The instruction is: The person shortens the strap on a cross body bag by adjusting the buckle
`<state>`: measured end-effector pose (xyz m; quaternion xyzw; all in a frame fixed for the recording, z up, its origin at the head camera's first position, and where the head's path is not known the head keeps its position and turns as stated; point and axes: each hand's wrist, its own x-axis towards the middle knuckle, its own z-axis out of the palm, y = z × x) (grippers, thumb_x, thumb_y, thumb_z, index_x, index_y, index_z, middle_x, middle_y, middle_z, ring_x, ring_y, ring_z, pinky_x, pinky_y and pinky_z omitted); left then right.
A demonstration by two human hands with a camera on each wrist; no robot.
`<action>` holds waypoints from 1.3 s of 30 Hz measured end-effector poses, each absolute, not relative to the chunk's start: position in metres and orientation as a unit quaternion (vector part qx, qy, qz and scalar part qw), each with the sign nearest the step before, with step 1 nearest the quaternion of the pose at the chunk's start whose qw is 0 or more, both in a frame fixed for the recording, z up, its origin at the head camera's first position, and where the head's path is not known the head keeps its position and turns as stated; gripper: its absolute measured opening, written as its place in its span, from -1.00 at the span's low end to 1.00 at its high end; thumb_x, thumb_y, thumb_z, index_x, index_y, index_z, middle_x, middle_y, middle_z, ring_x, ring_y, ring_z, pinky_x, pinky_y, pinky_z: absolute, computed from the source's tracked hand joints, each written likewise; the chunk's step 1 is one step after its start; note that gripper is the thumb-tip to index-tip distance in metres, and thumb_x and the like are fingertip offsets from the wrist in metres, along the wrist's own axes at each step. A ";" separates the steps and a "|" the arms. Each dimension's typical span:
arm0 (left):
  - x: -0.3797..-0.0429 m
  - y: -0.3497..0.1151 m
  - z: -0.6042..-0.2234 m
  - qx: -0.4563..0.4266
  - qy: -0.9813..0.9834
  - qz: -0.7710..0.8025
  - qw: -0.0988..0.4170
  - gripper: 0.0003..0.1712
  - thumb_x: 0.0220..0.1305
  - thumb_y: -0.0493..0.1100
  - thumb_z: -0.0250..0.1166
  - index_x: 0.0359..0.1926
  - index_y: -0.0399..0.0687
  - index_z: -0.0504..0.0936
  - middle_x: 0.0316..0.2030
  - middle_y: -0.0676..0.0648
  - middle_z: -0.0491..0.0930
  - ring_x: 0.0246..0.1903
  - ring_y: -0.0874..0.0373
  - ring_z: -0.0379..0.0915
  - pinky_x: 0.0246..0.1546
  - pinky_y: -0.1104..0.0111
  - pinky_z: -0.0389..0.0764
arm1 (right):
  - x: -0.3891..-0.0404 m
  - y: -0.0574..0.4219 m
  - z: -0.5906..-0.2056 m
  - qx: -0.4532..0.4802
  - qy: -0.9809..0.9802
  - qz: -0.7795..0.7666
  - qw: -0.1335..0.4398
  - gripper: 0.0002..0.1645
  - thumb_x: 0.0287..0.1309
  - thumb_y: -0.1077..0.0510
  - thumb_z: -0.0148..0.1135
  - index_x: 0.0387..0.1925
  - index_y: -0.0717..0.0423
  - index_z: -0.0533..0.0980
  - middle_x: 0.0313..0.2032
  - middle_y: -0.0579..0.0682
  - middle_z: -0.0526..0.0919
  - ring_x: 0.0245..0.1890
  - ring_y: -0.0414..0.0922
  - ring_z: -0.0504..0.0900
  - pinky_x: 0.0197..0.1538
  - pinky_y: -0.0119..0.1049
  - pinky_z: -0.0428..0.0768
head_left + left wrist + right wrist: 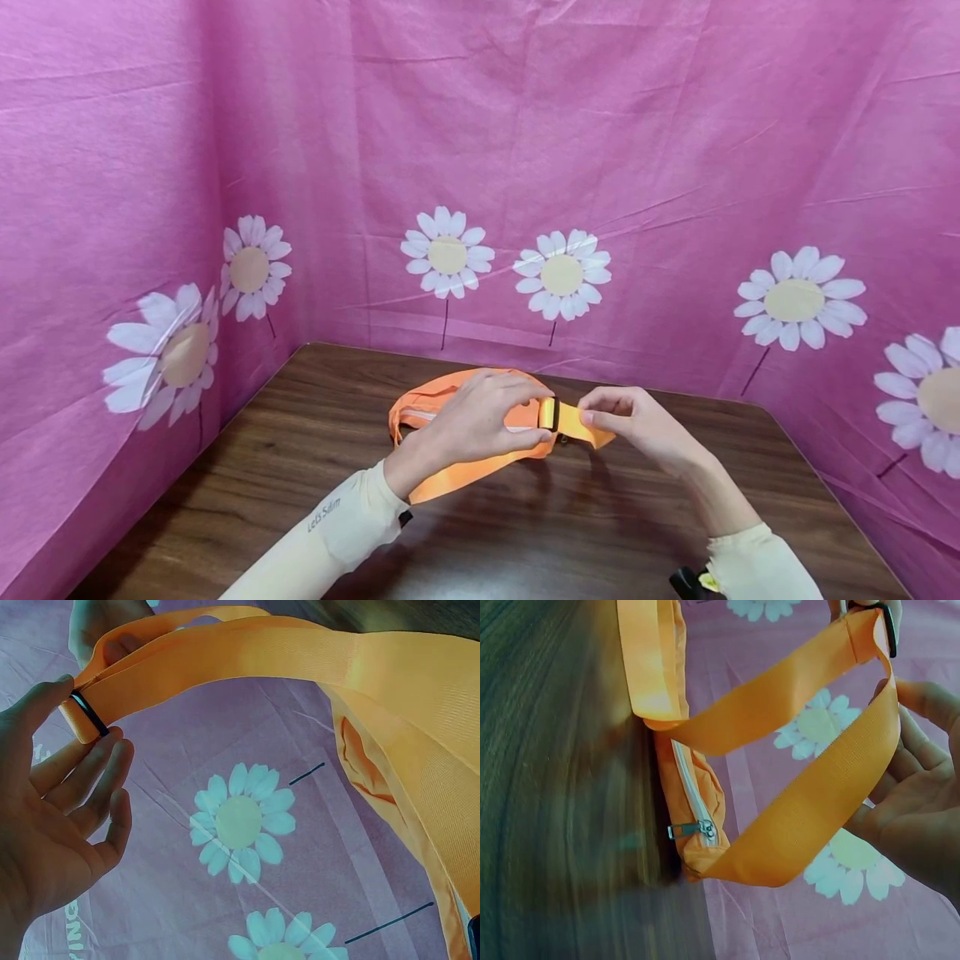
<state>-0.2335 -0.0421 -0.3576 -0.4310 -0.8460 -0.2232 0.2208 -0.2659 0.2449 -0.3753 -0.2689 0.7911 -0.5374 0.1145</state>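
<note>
An orange waist bag (431, 393) lies on the table, with a white zipper whose metal pull (690, 830) shows in the right wrist view. Its wide orange strap (225, 656) rises in a loop and runs through a black slider buckle (556, 414). Between thumb and fingers my left hand (480, 417) pinches the strap at that buckle, its other fingers loosely bent. To the right of the buckle, my right hand (645, 425) pinches the strap between thumb and fingertips. The left hand hides part of the bag in the head view.
The dark wood-grain table (315, 450) has its far edge against a pink cloth backdrop (637, 108) printed with white daisies. The cloth also stands along the left and right sides. A black band with a yellow spot (693, 582) sits by the right sleeve.
</note>
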 end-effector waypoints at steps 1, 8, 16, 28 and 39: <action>-0.234 -0.042 -0.358 -0.428 -0.848 -0.225 0.217 -0.52 0.28 0.15 0.41 0.13 0.06 0.69 0.01 0.16 0.66 0.01 0.31 0.52 0.07 0.21 0.43 | -0.266 0.244 -0.375 -0.267 0.790 -0.540 0.112 -0.76 0.33 0.08 0.36 -0.09 0.14 0.67 -0.34 0.15 0.69 -0.34 -0.05 0.65 -0.23 -0.07 0.64; -0.234 -0.040 -0.361 -0.425 -0.853 -0.227 0.200 -0.52 0.29 0.19 0.41 0.12 0.10 0.68 -0.01 0.21 0.64 -0.02 0.31 0.51 0.02 0.24 0.43 | -0.262 0.235 -0.375 -0.281 0.773 -0.557 0.116 -0.77 0.33 0.15 0.35 -0.07 0.21 0.66 -0.35 0.12 0.68 -0.38 -0.09 0.63 -0.28 -0.11 0.66; -0.233 -0.039 -0.360 -0.434 -0.847 -0.230 0.204 -0.48 0.32 0.16 0.40 0.17 0.00 0.64 -0.08 0.16 0.68 -0.20 0.27 0.57 -0.12 0.36 0.50 | -0.261 0.232 -0.376 -0.269 0.769 -0.567 0.121 -0.73 0.37 0.10 0.32 -0.04 0.19 0.65 -0.37 0.17 0.67 -0.39 -0.03 0.65 -0.27 0.01 0.66; -0.235 -0.044 -0.354 -0.422 -0.854 -0.218 0.214 -0.51 0.29 0.19 0.40 0.08 0.02 0.62 -0.13 0.15 0.65 -0.20 0.29 0.54 -0.08 0.32 0.49 | -0.273 0.242 -0.387 -0.273 0.749 -0.588 0.135 -0.76 0.36 0.18 0.31 -0.06 0.27 0.62 -0.37 0.12 0.68 -0.34 -0.05 0.66 -0.20 -0.02 0.65; -0.234 -0.040 -0.362 -0.418 -0.864 -0.215 0.180 -0.55 0.26 0.20 0.40 0.08 0.16 0.61 -0.15 0.32 0.59 -0.21 0.43 0.44 0.01 0.23 0.40 | -0.263 0.227 -0.385 -0.269 0.773 -0.560 0.128 -0.76 0.32 0.09 0.37 -0.06 0.13 0.67 -0.35 0.16 0.68 -0.36 -0.01 0.67 -0.21 -0.07 0.65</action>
